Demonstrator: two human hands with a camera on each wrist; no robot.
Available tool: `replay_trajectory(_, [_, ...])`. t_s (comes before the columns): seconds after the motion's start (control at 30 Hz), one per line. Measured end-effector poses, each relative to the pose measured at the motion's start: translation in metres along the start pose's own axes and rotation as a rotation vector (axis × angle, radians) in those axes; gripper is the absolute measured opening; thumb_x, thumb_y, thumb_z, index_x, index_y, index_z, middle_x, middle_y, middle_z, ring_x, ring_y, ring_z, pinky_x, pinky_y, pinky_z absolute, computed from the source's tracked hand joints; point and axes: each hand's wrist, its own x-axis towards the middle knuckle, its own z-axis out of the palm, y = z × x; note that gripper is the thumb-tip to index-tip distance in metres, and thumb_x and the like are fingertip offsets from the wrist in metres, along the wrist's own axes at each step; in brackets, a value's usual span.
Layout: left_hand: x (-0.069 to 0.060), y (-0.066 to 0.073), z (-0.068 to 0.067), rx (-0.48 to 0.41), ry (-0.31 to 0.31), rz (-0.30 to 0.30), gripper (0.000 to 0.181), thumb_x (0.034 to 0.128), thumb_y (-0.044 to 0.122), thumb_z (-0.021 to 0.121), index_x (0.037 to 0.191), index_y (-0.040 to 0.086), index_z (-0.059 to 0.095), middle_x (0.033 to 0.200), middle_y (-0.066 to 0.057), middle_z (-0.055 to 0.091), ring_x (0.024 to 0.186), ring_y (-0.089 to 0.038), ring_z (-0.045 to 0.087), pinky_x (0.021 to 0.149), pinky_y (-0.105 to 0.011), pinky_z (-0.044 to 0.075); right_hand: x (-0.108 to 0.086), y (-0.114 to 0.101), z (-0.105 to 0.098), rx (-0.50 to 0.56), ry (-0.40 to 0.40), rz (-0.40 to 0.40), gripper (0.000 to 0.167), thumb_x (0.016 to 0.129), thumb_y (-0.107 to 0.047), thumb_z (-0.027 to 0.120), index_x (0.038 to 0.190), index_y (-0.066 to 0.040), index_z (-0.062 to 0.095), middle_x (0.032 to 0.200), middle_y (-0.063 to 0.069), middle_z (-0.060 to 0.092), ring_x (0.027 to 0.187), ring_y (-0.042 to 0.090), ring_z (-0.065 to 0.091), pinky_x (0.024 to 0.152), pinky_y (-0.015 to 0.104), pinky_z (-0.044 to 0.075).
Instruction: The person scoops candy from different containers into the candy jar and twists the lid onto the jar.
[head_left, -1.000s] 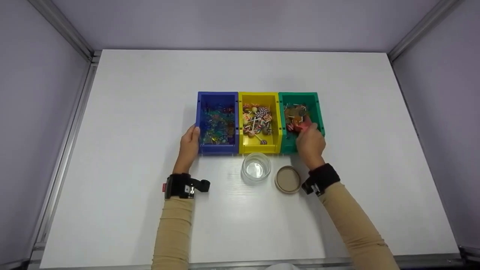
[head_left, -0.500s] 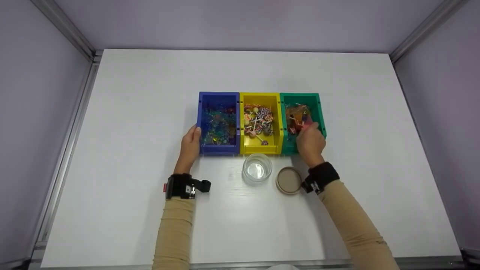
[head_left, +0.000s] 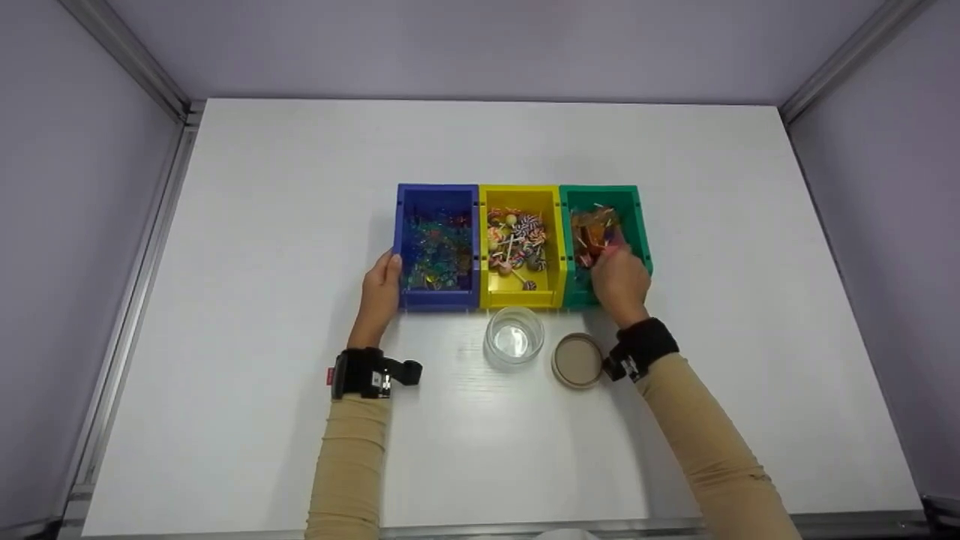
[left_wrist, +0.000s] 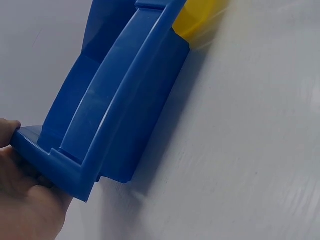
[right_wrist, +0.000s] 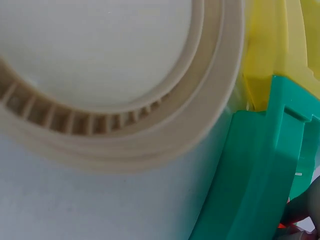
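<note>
My left hand (head_left: 379, 294) holds the left wall of the blue bin (head_left: 439, 298), thumb over the rim and fingers outside. In the left wrist view the blue bin (left_wrist: 122, 100) fills the upper left. My right hand (head_left: 621, 285) reaches over the front of the green bin (head_left: 598, 195), its fingertips at a red-wrapped candy (head_left: 615, 244) that they appear to pinch. Wrapped sweets (head_left: 592, 221) lie around those fingers. In the right wrist view only dark fingers (right_wrist: 305, 202) show at the lower right, past the green wall, with a bit of red beside them.
Between the other two bins stands a yellow bin (head_left: 525, 195) of small lollipops (head_left: 525, 225). Clear and coloured pieces (head_left: 435, 247) fill the blue bin. In front sit a clear jar (head_left: 514, 341) and, right of it, a tan lid (head_left: 577, 361) near the right wrist strap.
My right hand has shifted slightly among the sweets in the green bin, and some of them have moved. The left hand keeps its hold on the blue bin.
</note>
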Motion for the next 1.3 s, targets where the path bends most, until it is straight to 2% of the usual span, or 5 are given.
replay_trajectory(0.13, [-0.0008, 0.0004, 0.0010, 0.003, -0.020, -0.022, 0.052, 0.1066, 0.032, 0.030, 0.150, 0.004, 0.031, 0.156, -0.015, 0.034, 0.149, -0.029, 0.027, 0.125, -0.041, 0.024, 0.0011, 0.0012, 0.0017, -0.010, -0.013, -0.006, 0.041, 0.104, -0.024, 0.033, 0.105, 0.008, 0.058, 0.089, 0.027, 0.068, 0.082, 0.039, 0.067, 0.071, 0.052, 0.054])
replay_trajectory(0.3, [-0.0010, 0.0016, 0.0014, 0.000, -0.016, -0.010, 0.051, 0.1067, 0.030, 0.030, 0.150, 0.003, 0.032, 0.156, -0.016, 0.034, 0.149, -0.030, 0.027, 0.125, -0.042, 0.024, 0.0022, 0.0026, 0.0033, -0.005, -0.025, -0.003, 0.042, 0.104, -0.025, 0.032, 0.110, 0.009, 0.057, 0.091, 0.026, 0.067, 0.084, 0.039, 0.066, 0.073, 0.052, 0.053])
replay_trajectory(0.47, [-0.0010, 0.0013, 0.0011, -0.006, -0.012, -0.018, 0.052, 0.1066, 0.032, 0.030, 0.150, 0.003, 0.032, 0.156, -0.016, 0.034, 0.149, -0.029, 0.027, 0.125, -0.042, 0.024, 0.0022, 0.0024, 0.0034, 0.007, -0.010, -0.004, 0.044, 0.105, -0.025, 0.032, 0.118, 0.011, 0.053, 0.096, 0.028, 0.067, 0.088, 0.041, 0.067, 0.076, 0.053, 0.054])
replay_trajectory(0.77, [-0.0019, 0.0005, 0.0002, -0.027, -0.016, -0.022, 0.053, 0.1065, 0.032, 0.031, 0.151, 0.002, 0.030, 0.158, -0.016, 0.032, 0.150, -0.029, 0.025, 0.125, -0.042, 0.023, 0.0016, 0.0040, 0.0035, 0.031, 0.005, -0.017, 0.044, 0.104, -0.023, 0.034, 0.123, 0.012, 0.050, 0.099, 0.031, 0.066, 0.092, 0.042, 0.066, 0.079, 0.054, 0.054])
replay_trajectory(1.3, [-0.0019, 0.0018, -0.0007, -0.025, -0.012, -0.047, 0.054, 0.1063, 0.035, 0.030, 0.150, 0.004, 0.031, 0.157, -0.014, 0.033, 0.150, -0.027, 0.025, 0.126, -0.040, 0.022, -0.0033, 0.0079, 0.0044, 0.087, 0.058, -0.062, 0.040, 0.104, -0.025, 0.037, 0.113, 0.010, 0.053, 0.097, 0.031, 0.065, 0.092, 0.044, 0.066, 0.078, 0.056, 0.052])
